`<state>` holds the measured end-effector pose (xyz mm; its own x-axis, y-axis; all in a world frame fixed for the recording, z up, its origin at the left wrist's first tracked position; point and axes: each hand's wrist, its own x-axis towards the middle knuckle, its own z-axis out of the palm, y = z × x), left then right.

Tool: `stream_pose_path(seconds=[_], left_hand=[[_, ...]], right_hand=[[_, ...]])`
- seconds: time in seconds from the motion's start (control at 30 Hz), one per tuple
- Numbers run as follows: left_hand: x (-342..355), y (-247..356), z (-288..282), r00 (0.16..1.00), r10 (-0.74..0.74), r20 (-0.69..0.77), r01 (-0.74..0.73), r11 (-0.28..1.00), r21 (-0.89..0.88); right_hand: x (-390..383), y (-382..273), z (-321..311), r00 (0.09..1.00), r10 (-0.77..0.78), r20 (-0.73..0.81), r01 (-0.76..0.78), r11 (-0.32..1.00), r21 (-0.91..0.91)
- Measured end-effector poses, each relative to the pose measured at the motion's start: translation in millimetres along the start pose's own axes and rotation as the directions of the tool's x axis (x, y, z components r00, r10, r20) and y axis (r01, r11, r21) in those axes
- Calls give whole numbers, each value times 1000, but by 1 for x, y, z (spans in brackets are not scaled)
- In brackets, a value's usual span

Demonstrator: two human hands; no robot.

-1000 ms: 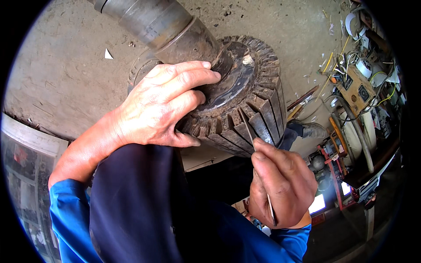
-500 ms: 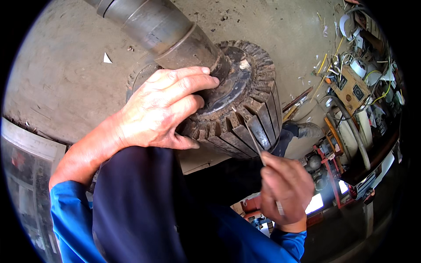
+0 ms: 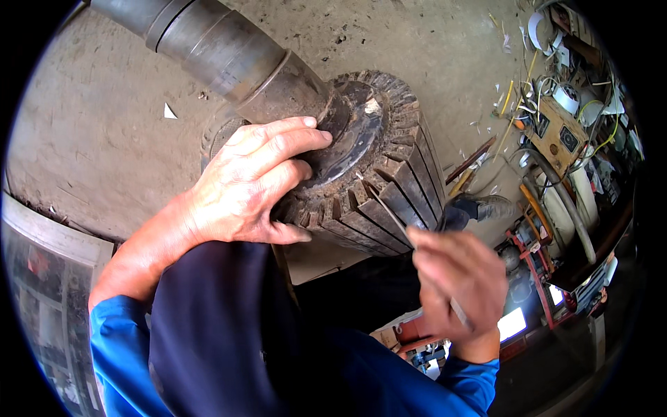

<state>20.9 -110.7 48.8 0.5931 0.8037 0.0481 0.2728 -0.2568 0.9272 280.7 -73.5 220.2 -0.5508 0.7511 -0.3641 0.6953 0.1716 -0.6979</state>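
Observation:
A slotted, cylindrical motor rotor, dark and crusted with dirt, stands tilted in front of me, its thick stepped metal shaft running to the upper left. My left hand rests spread on the rotor's end face beside the shaft, fingertips on the dark ring, thumb by the rim. In my right hand, which is smeared by motion, is a thin metal rod-like tool. Its far end lies at a slot near the rotor's toothed edge; its back end pokes out below my fist.
Cables, white parts and a wooden board with fittings clutter the right side. A red metal frame stands lower right. At left is a glass-fronted cabinet. A white scrap lies on the dusty floor. A shoe shows beyond the rotor.
The rotor and shaft sit slightly further left in the picture. My right hand has shifted a little up and right, tilting the tool flatter. My left hand keeps its place on the rotor.

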Motion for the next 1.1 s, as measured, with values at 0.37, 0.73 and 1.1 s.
stream_pose_path(seconds=[0.37, 0.73, 1.1], left_hand=[[-4, -3, -2, 1000, 12, 28, -12, 1000, 4], [-4, 3, -4, 999, -25, 24, 24, 1000, 10], [1, 4, -6, 999, -30, 38, 29, 999, 37]], right_hand=[[22, 5, 5, 1000, 12, 9, -13, 992, 123], [7, 6, -4, 992, 128, -15, -122, 972, 201], [-10, -2, 28, 992, -16, -128, 16, 1000, 1]])
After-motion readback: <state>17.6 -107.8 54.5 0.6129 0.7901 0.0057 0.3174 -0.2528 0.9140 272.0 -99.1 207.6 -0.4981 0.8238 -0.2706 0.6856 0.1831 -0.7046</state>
